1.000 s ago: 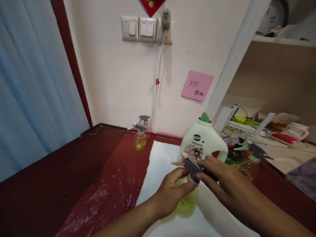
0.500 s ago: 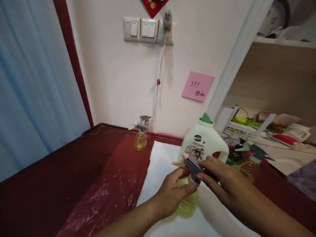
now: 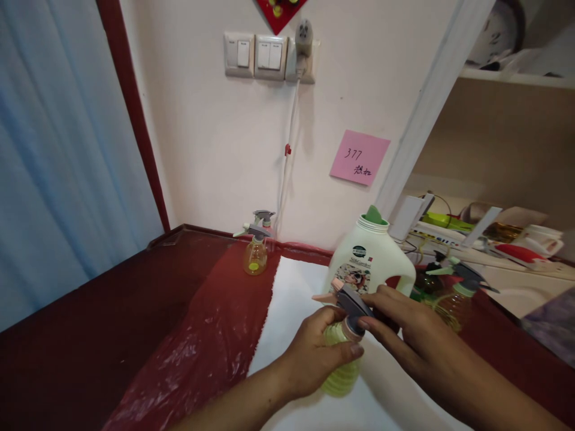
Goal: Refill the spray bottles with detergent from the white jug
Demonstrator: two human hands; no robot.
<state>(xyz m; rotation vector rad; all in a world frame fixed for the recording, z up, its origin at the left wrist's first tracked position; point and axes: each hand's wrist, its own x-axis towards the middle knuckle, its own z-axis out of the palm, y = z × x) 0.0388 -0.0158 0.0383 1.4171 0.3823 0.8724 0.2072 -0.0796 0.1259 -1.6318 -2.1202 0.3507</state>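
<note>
A spray bottle (image 3: 342, 378) of yellow-green liquid stands slightly tilted over the white sheet (image 3: 287, 293). My left hand (image 3: 314, 344) is wrapped around its upper body, thumb across the front. On top is a grey spray head (image 3: 353, 302) with a peach nozzle and trigger pointing left. My right hand (image 3: 399, 317) is closed on the back of that spray head, thumb near the collar; some of its fingers are hidden behind. Just behind the hands stands a pale green detergent jug (image 3: 359, 251), uncapped, a green spout showing in its neck.
Two more spray bottles, one yellowish (image 3: 255, 258), stand by the wall at the back. Another spray bottle (image 3: 456, 302) and a dark pump bottle (image 3: 431, 278) are right of the jug. A white router (image 3: 440, 230) lies on the cluttered shelf at right.
My left hand's thumb has shifted slightly down from the collar onto the bottle's shoulder, exposing more of the peach collar. My right hand keeps its hold on the spray head.
</note>
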